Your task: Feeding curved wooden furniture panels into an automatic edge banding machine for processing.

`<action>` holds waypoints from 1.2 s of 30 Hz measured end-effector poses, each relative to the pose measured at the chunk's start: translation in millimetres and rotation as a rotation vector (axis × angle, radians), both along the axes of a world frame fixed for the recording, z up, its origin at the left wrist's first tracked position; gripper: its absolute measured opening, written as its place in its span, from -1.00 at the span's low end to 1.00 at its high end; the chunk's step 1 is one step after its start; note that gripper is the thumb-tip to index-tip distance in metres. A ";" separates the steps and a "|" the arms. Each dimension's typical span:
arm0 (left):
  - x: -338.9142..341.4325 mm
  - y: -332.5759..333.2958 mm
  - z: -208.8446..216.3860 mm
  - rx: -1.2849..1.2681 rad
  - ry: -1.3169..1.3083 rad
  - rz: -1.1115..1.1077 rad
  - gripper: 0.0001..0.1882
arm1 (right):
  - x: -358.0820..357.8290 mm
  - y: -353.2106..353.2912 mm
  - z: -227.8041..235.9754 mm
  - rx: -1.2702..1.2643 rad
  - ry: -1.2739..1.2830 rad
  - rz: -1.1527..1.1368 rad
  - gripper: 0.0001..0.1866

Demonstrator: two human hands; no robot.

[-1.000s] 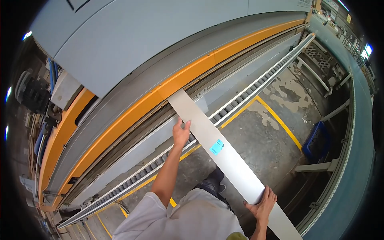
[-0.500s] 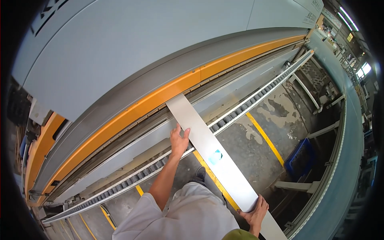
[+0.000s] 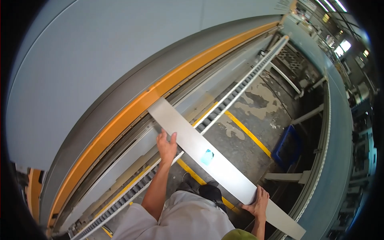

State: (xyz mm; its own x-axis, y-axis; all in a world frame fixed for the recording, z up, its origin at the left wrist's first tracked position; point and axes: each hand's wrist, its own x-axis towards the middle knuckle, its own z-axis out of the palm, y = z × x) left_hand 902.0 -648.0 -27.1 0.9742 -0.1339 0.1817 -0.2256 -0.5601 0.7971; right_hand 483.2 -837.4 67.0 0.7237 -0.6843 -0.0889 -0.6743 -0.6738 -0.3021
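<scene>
At an orange machine rail point(image 3: 172, 80) lies one end of a pale panel point(image 3: 224, 172); the left hand point(image 3: 167, 149) rests against its edge, closure unclear. The panel crosses a roller track point(image 3: 230, 99), apparently not yet released; the right hand point(image 3: 260, 203) clasps it crosswise.

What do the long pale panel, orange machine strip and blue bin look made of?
Long pale panel: perhaps laminated board or coated metal; satin, judging by its soft glare.
Orange machine strip: probably painted metal, given its smooth, even colour.
Blue bin: likely plastic, from its solid colour; finish unclear in shade.
</scene>
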 end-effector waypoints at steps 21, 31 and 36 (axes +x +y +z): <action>64.0 -130.8 -0.7 -0.160 0.222 -0.085 -0.54 | 37.5 -145.8 -4.8 0.041 -0.094 0.015 0.12; 90.8 -196.9 3.0 -0.103 0.273 -0.067 -0.55 | 55.5 -214.9 -5.7 0.067 -0.147 0.026 0.12; 91.2 -242.2 16.6 -0.087 0.297 -0.075 -0.55 | 62.7 -251.0 -7.6 0.061 -0.131 0.007 0.14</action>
